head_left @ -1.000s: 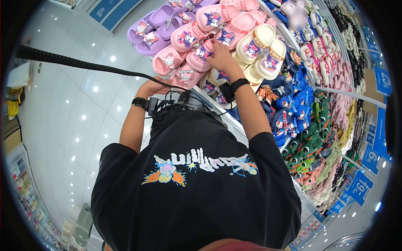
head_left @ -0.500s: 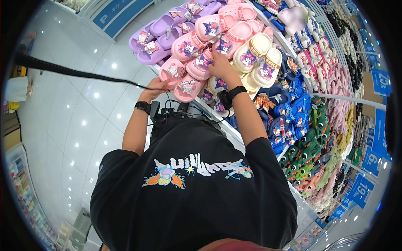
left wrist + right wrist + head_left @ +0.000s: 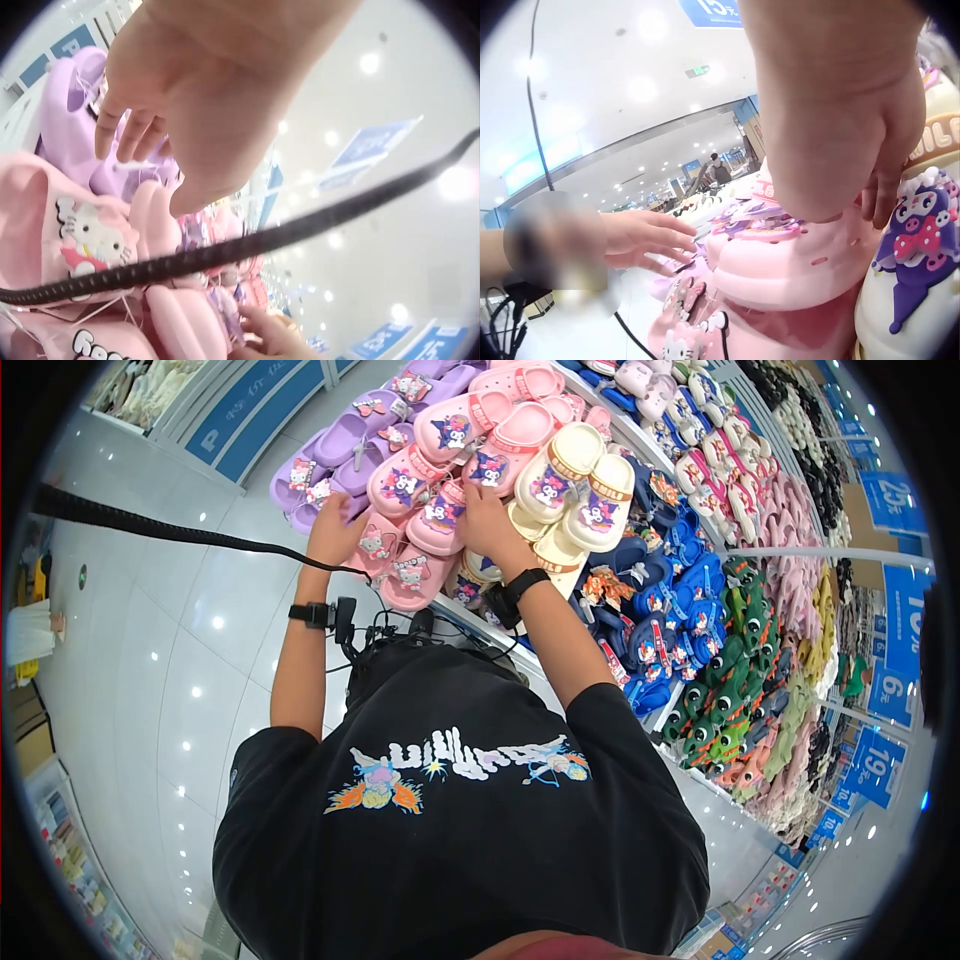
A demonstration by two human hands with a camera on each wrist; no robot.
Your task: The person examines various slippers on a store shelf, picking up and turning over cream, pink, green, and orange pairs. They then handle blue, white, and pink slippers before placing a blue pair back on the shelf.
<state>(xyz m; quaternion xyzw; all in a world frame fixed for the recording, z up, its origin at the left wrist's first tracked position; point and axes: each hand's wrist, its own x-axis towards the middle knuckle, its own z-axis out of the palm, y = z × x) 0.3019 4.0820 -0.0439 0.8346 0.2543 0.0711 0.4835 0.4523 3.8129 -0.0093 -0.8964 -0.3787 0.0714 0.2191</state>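
Observation:
My left hand (image 3: 335, 538) hovers beside the front pink slippers, its fingers extended toward the purple clogs (image 3: 352, 455). In the left wrist view that hand (image 3: 202, 97) holds nothing, and a pink slipper with a white cat charm (image 3: 94, 240) lies below it. My right hand (image 3: 490, 525) grips a pink clog with a purple character charm (image 3: 437, 520). The right wrist view shows this hand (image 3: 840, 142) over the pink clog (image 3: 791, 274), fingers bent down between it and a cream clog (image 3: 881, 307); its fingertips are partly hidden.
Cream clogs (image 3: 598, 518), blue clogs (image 3: 700, 600) and green clogs (image 3: 730, 690) fill the display to the right. A black cable (image 3: 180, 535) crosses in front of the left hand. Tiled floor (image 3: 170, 650) lies at left; blue price signs (image 3: 880, 765) stand at right.
The left hand has let go of the front pink slipper and moved up toward the purple clogs. The right hand stays at the pink clog. The head view has shifted.

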